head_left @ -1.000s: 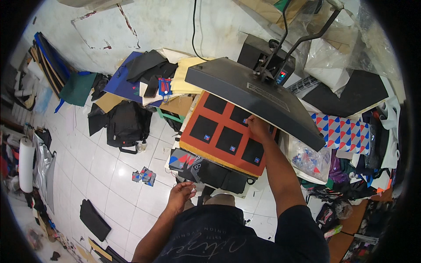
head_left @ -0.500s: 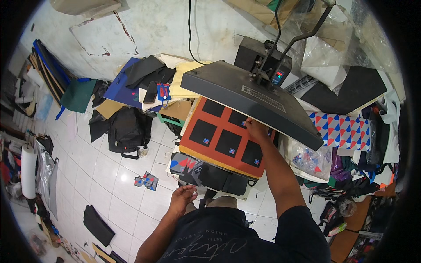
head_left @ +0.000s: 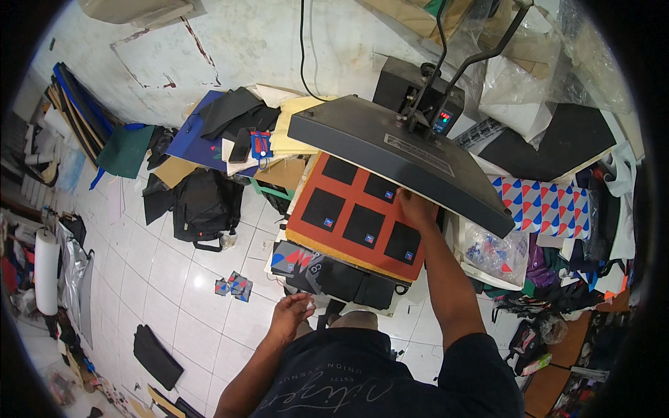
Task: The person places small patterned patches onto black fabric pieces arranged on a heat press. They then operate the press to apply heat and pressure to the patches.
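A heat press stands raised, its dark upper plate tilted over an orange-red pad. On the pad lie several black fabric pieces in rows, among them one at the front left and one at the front right. Small blue-and-red emblems, such as the one on the middle piece, sit at their lower corners. My right hand reaches over the pad at the plate's lower edge, its fingers largely hidden. My left hand hangs before the press, fingers curled, with a small whitish bit at their tips.
Folded black fabric and a patterned grey sheet lie along the press's front. To the right is a white tray of small plastic-wrapped bits. A black backpack and small patterned pieces lie on the tiled floor.
My right hand has moved slightly right and down, away from the emblem on the back piece, which now shows uncovered. My left hand has hardly moved.
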`<state>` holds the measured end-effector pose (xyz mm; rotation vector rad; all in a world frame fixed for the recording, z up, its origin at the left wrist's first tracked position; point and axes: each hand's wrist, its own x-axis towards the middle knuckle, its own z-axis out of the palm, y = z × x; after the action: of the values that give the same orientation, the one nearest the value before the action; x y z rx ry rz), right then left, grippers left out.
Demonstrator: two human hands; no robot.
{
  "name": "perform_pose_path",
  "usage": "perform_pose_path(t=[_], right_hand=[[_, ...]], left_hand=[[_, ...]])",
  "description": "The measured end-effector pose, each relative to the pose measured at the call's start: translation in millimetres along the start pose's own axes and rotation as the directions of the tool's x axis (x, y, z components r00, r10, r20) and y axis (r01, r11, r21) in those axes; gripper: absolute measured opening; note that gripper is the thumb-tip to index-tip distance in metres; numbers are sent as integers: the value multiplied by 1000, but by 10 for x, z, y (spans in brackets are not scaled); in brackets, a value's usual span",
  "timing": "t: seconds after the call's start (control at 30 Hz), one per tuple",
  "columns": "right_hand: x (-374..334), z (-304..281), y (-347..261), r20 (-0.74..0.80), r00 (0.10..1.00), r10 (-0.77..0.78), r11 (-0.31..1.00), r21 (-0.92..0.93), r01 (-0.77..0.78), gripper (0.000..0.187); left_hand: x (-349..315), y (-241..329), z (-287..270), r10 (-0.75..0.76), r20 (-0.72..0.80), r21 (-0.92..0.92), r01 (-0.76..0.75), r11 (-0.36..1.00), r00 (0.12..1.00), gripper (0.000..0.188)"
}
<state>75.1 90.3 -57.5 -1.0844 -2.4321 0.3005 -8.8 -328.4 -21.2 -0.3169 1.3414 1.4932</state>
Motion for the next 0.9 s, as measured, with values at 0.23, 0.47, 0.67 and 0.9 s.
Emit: perform_pose_path(t=[0.23,0.47,0.67,0.9], right_hand=[[-570,-612,-829,371,925,80,840,475,-263,26],[-673,-2191,-1773,263,851,-455,648,753,114,15],[-96,-4155,-1391,-804,546,-235,911,14,412,13],[-125,-4538,-809,-560,828,-5,942,-282,-184,16]], left_hand=[[-2,20,73,10,75,-32,-8,999,997,29],[-67,122,40,50,145,-54,-43,998,988,24],[-112,279,-92,14,228,17,-18,1000,974,21],[-162,542,-432,18,253,58,-34,998,967,22]])
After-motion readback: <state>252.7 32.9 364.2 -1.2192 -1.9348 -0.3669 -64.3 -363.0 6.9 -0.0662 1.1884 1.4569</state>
